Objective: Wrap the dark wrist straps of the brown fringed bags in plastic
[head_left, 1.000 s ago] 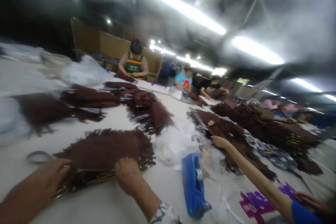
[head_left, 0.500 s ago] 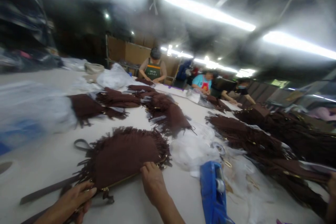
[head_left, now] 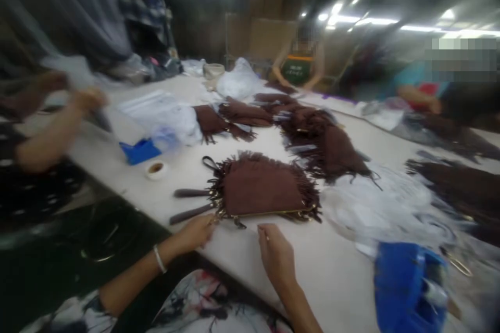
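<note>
A dark brown fringed bag (head_left: pixel 261 187) lies flat on the table, its gold zipper edge facing me. Two brown straps (head_left: pixel 191 213) stick out from its left side, along with a small dark loop (head_left: pixel 210 163). My left hand (head_left: pixel 199 231) is closed at the bag's lower left corner, fingertips on a gold strap clasp (head_left: pixel 219 213), partly blurred. Just below the zipper, apart from the bag, my right hand (head_left: pixel 275 252) has its fingers curled together; whether they hold anything is hidden. A zipper pull (head_left: pixel 239 223) hangs between my hands.
A blue tape dispenser (head_left: pixel 402 286) stands at right, beside crumpled clear plastic (head_left: pixel 375 203). More brown fringed bags (head_left: pixel 339 151) lie beyond. A tape roll (head_left: pixel 156 169) and a blue object (head_left: pixel 139 151) are at left. A co-worker's arms (head_left: pixel 58 125) handle plastic there; others work across the table.
The view has swung left and down, bringing a co-worker at left into sight. My right hand has come off the bag's zipper edge. My left hand stays at the lower left corner.
</note>
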Motion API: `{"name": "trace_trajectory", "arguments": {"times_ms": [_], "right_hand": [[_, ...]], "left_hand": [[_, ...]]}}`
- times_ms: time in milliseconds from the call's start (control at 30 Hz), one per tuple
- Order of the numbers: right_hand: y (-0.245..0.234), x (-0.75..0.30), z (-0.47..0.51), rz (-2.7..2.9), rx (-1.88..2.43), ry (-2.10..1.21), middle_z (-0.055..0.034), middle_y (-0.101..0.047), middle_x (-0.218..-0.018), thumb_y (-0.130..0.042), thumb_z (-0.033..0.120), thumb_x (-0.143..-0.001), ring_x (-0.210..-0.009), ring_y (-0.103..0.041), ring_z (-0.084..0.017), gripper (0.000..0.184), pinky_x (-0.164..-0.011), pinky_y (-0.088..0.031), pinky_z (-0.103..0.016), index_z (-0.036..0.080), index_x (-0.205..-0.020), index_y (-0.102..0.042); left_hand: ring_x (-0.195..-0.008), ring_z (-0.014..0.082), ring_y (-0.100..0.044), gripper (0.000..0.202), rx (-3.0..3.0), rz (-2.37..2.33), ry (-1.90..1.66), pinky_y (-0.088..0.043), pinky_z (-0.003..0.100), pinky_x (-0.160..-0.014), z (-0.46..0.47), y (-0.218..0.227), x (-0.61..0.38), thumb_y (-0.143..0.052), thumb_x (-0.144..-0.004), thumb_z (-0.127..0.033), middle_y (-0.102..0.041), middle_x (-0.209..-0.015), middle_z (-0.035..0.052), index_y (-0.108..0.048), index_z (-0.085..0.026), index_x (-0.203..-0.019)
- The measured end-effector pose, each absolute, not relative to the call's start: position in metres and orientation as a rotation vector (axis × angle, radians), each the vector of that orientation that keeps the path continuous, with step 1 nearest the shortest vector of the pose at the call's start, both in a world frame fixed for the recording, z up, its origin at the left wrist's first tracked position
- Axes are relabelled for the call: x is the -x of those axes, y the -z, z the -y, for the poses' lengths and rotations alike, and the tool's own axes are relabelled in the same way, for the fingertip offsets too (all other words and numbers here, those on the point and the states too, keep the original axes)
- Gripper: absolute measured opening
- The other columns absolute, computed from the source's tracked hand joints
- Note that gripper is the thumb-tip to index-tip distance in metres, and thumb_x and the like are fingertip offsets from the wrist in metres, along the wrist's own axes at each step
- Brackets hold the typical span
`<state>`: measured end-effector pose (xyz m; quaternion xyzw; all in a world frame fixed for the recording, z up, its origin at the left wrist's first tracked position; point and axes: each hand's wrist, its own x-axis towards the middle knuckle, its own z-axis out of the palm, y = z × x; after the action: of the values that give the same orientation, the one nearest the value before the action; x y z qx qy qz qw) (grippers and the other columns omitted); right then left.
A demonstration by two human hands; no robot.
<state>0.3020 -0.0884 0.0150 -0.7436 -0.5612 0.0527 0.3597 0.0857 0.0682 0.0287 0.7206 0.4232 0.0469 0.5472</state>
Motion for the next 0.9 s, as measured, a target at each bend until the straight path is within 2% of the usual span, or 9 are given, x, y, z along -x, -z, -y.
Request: {"name": "trace_trajectory", "arguments": {"times_ms": [133,233,367,467,533,667,733,833,900], "right_hand": [[-0.007,-0.256,0.069,1.35,1.887,-0.343,-0.0052,-0.065,-0.096,-0.048,0.032,-0.094,-0.078,-0.063,-0.017,0.024,-0.071,-0.048,-0.027,0.019,-0.112,-0.056],[-0.004,-0.242,0.052,1.268,1.976,-0.275,-0.0071,-0.063,-0.097,-0.049,0.029,-0.09,-0.082,-0.062,-0.02,0.027,-0.072,-0.047,-0.029,0.018,-0.113,-0.056],[-0.006,-0.241,0.05,1.2,1.939,-0.374,-0.0042,-0.06,-0.091,-0.048,0.029,-0.09,-0.084,-0.06,-0.018,0.016,-0.073,-0.045,-0.027,0.023,-0.094,-0.062],[-0.009,-0.24,0.059,1.102,1.772,-0.782,-0.0013,-0.057,-0.075,-0.048,0.046,-0.091,-0.067,-0.055,-0.015,0.031,-0.062,-0.043,-0.024,0.021,-0.075,-0.057],[-0.014,-0.239,0.064,0.891,1.561,-1.18,0.0016,-0.055,-0.063,-0.044,0.057,-0.09,-0.05,-0.046,-0.011,0.042,-0.049,-0.038,-0.022,0.02,-0.074,-0.054],[-0.026,-0.233,0.07,0.523,1.196,-1.486,0.0052,-0.053,-0.052,-0.052,0.066,-0.083,-0.037,-0.036,-0.006,0.049,-0.039,-0.031,-0.018,0.017,-0.083,-0.055],[-0.027,-0.227,0.069,0.476,1.109,-1.501,0.0052,-0.054,-0.051,-0.056,0.064,-0.08,-0.036,-0.037,-0.006,0.048,-0.039,-0.033,-0.018,0.016,-0.084,-0.057],[-0.015,-0.222,0.058,0.426,1.172,-1.507,0.0053,-0.054,-0.048,-0.059,0.059,-0.079,-0.035,-0.039,-0.006,0.044,-0.038,-0.035,-0.017,0.015,-0.083,-0.058],[-0.003,-0.222,0.049,0.373,1.281,-1.534,0.0066,-0.052,-0.044,-0.058,0.051,-0.082,-0.032,-0.038,-0.007,0.034,-0.036,-0.034,-0.017,0.017,-0.08,-0.056]], "left_hand": [[-0.059,0.0134,-0.057,0.028,-1.6,-0.967,-0.192,-0.041,0.023,-0.05,-0.067,-0.03,-0.087,-0.054,-0.076,-0.031,-0.061,-0.08,0.0026,-0.056,-0.015,-0.1],[-0.063,0.0141,-0.059,0.043,-1.463,-0.901,-0.26,-0.044,0.023,-0.055,-0.067,-0.036,-0.094,-0.061,-0.078,-0.039,-0.062,-0.081,0.0032,-0.054,-0.014,-0.112],[-0.06,0.015,-0.06,0.051,-1.269,-0.884,-0.301,-0.043,0.024,-0.053,-0.068,-0.038,-0.108,-0.058,-0.081,-0.06,-0.064,-0.076,0.0065,-0.058,-0.012,-0.097],[-0.052,0.0136,-0.057,0.056,-1.122,-0.915,-0.288,-0.04,0.024,-0.047,-0.069,-0.038,-0.12,-0.054,-0.08,-0.068,-0.065,-0.078,0.0081,-0.056,-0.013,-0.091],[-0.042,0.0097,-0.049,0.054,-1.103,-0.922,-0.251,-0.033,0.021,-0.041,-0.07,-0.043,-0.127,-0.055,-0.078,-0.068,-0.061,-0.067,0.0033,-0.054,-0.014,-0.085],[-0.033,0.0059,-0.032,0.048,-1.24,-0.906,-0.216,-0.021,0.018,-0.037,-0.075,-0.057,-0.13,-0.056,-0.079,-0.065,-0.047,-0.049,-0.0067,-0.045,-0.019,-0.074],[-0.035,0.0085,-0.038,0.045,-1.412,-0.947,-0.169,-0.019,0.018,-0.037,-0.082,-0.058,-0.128,-0.057,-0.079,-0.062,-0.049,-0.049,-0.0052,-0.046,-0.019,-0.072],[-0.039,0.0106,-0.041,0.036,-1.639,-1.07,-0.155,-0.026,0.019,-0.04,-0.099,-0.047,-0.123,-0.066,-0.075,-0.048,-0.049,-0.048,-0.0038,-0.053,-0.017,-0.063],[-0.048,0.0127,-0.048,0.015,-1.727,-1.076,-0.239,-0.032,0.019,-0.047,-0.111,-0.038,-0.119,-0.069,-0.071,-0.031,-0.054,-0.054,-0.0027,-0.065,-0.016,-0.07]]}}
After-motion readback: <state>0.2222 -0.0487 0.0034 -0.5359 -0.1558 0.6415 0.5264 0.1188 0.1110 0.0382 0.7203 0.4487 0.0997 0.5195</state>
